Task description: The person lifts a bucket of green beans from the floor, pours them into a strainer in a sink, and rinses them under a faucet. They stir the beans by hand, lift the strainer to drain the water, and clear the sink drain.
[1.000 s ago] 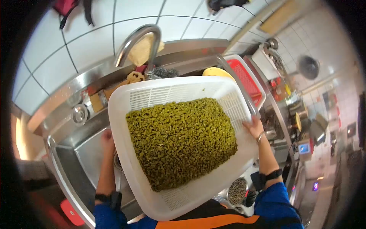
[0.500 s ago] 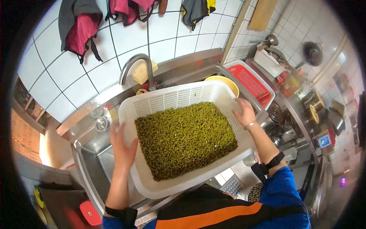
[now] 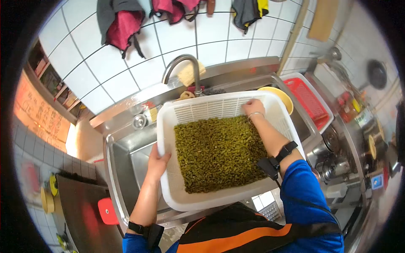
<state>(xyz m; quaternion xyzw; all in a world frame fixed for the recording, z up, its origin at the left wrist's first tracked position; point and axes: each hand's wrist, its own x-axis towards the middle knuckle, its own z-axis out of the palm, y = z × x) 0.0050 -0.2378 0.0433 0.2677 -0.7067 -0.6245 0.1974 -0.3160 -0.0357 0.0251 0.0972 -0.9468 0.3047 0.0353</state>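
A white plastic basket (image 3: pixel 230 202) with slotted walls sits over the sink. Inside it lies a level layer of short green chopped pieces (image 3: pixel 219 154) that look like cut beans. My left hand (image 3: pixel 157 162) grips the basket's left rim, thumb on the inner side and fingers outside. Reaching across the basket, my right hand (image 3: pixel 254 108) is at the inner far wall, right of the middle, just above the green pieces. Its fingers are curled together; what they hold, if anything, is hidden.
A curved faucet (image 3: pixel 195 69) rises behind the basket, with a yellow sponge (image 3: pixel 190 74) by it. A yellow bowl (image 3: pixel 282 99) and a red basket (image 3: pixel 307 102) in a white tray stand right. The steel sink (image 3: pixel 139 162) shows left. Cloth items (image 3: pixel 122 33) hang above.
My left hand has closed on the basket's left rim. My right hand has left the right rim and moved inside to the far wall, its fingers curling. The camera view has shifted left.
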